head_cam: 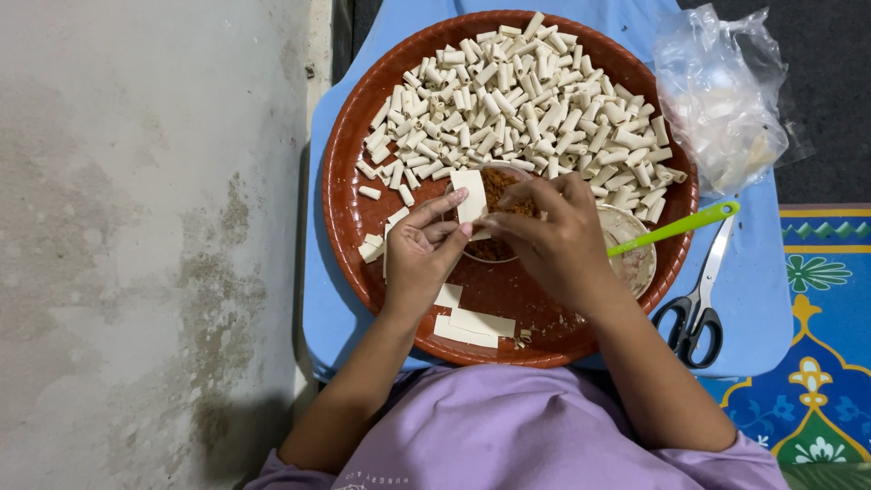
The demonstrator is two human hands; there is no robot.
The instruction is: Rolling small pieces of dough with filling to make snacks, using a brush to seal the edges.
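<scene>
light: even, soft | shadows: faint | focus: sharp | glare: none | distortion: slight

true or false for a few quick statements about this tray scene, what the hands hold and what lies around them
1. The left hand holds a pale wrapper strip over a bowl of brown filling. True.
2. The scissors lie on the round tray. False: they lie on the blue board beside it.
3. Many small pale rolls are piled on the tray's far half. True.
4. The green-handled spoon is in the right hand. False: it rests in a bowl, untouched.
5. The plastic bag sits left of the tray. False: right.
</scene>
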